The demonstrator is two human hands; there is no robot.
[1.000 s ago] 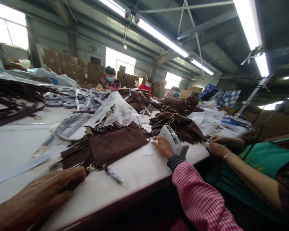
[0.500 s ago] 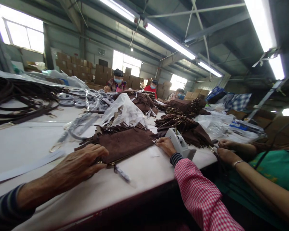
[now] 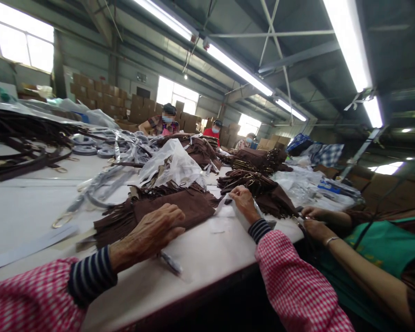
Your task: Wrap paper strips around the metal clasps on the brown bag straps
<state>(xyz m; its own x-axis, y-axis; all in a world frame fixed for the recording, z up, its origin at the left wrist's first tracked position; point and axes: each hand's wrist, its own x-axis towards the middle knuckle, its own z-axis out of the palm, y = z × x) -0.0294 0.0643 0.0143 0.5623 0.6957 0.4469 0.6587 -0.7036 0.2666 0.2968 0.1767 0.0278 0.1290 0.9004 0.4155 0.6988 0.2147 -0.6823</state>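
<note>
Your right hand [image 3: 242, 202] is pinching pale film [image 3: 224, 204], apparently controlling its edge; your left hand [image 3: 152, 233] is lying, fingers parted, over the brown bag [image 3: 197, 207] on the table [image 3: 221, 253], perhaps steadying it.

White table [image 3: 214, 258] | brown fringed bag [image 3: 199, 207] | brown straps [image 3: 43, 163] | grey wrapped strap [image 3: 76, 205] | paper strip [image 3: 34, 246]

Pink-and-white checked sleeves [image 3: 293, 272], dark cuffs [image 3: 92, 275] striped in grey

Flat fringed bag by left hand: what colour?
The flat fringed bag is dark brown; clearest in the head view.
</note>
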